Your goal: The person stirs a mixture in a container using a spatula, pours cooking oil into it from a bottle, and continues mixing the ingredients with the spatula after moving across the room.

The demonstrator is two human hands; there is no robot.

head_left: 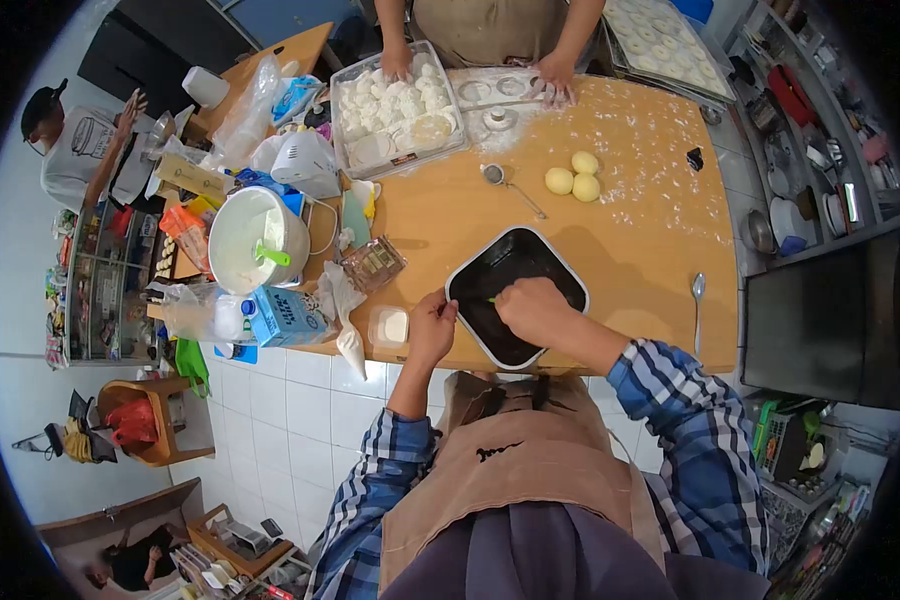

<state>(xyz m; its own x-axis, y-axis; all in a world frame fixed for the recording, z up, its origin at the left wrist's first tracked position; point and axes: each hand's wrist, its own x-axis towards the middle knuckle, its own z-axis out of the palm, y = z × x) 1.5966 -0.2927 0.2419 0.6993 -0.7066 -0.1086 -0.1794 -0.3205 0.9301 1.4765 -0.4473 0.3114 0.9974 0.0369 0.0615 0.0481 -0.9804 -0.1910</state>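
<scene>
In front of me on the wooden table lies a dark square baking pan [510, 262] with a white rim. My left hand [433, 327] is closed at the pan's left edge, its fingers gripping the rim. Over the middle of the pan, my right hand [536, 306] is closed around a thin tool; only a small green end shows, and the rest is hidden by the fingers. Beyond the pan are three pale yellow dough balls [573, 180] and a small strainer [494, 175] with a long handle. A small plastic tub [389, 327] of white stuff stands beside my left hand.
Across the table, another person's hands [397, 62] work by a tray of floured dough pieces [400, 105]. Left are a white bowl [240, 235] with a green spatula, a milk carton [288, 316] and a piping bag [350, 350]. A spoon [698, 300] lies right.
</scene>
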